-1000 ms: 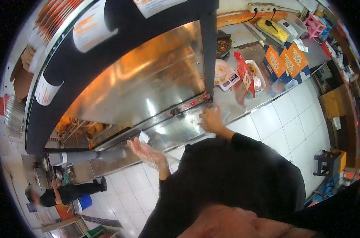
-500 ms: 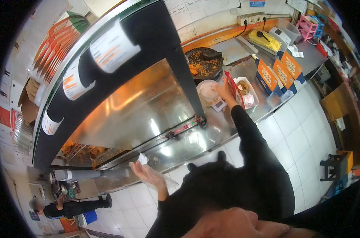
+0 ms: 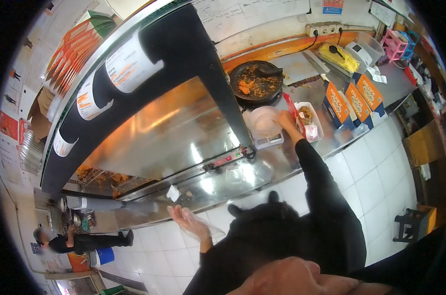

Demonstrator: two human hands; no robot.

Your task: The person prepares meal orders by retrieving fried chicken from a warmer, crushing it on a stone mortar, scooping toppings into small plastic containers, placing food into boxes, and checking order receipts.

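Note:
My left hand [image 3: 189, 222], in a loose clear plastic glove, is held low by the counter's front edge. Its fingers are spread and hold nothing. A small crumpled white paper [image 3: 173, 193] lies on the counter just beyond its fingertips. Farther right, my right hand [image 3: 288, 122] has its fingers bunched at the right rim of a round whitish bowl [image 3: 263, 121]. What they pinch, if anything, is hidden. Under the bowl is a white scale [image 3: 270, 141]. Right of that hand is an open white food box [image 3: 315, 120] with browned food and a white-and-red packet inside.
A glass-fronted warmer [image 3: 154, 137] with fried food fills the left. Behind the bowl sits a dark stone mortar [image 3: 255, 84] with orange paste. Orange-and-blue boxes [image 3: 353, 101] stand at right. Another person [image 3: 90, 242] stands far left; a black stool [image 3: 411, 226] is on the floor.
The view has shifted slightly. My right hand has come back from over the bowl to its right rim. My left hand and the white paper are now farther apart.

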